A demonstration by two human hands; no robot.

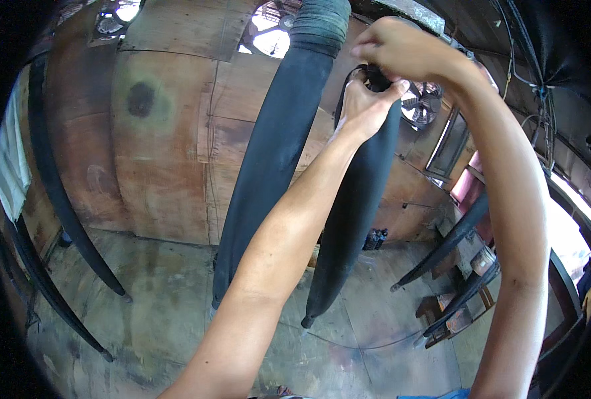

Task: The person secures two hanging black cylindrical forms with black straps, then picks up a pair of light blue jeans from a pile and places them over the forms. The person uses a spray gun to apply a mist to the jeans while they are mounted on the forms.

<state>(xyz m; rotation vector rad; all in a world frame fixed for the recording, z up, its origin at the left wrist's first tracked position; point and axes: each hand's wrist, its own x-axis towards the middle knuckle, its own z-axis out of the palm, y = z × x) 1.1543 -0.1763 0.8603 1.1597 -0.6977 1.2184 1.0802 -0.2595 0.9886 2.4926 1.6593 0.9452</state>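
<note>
A long black fabric tube point(358, 193) hangs in front of me, narrowing to a tied-looking lower end. My left hand point(365, 106) is closed around its upper rim, thumb stretched to the right across the opening. Just above that rim my right hand point(405, 50) is bent over with curled fingers; whatever lies in them is hidden. Immediately left hangs another dark fabric tube point(275, 126), its top wrapped in greenish-grey bands point(318, 30). Neither hand touches that one.
More dark tubes hang at the left point(59, 179) and right point(445, 243). A wooden panel wall point(159, 193) with fans point(420, 106) stands behind. A small wooden chair point(458, 316) sits at right on the worn floor point(169, 319). Cables point(541, 100) dangle at upper right.
</note>
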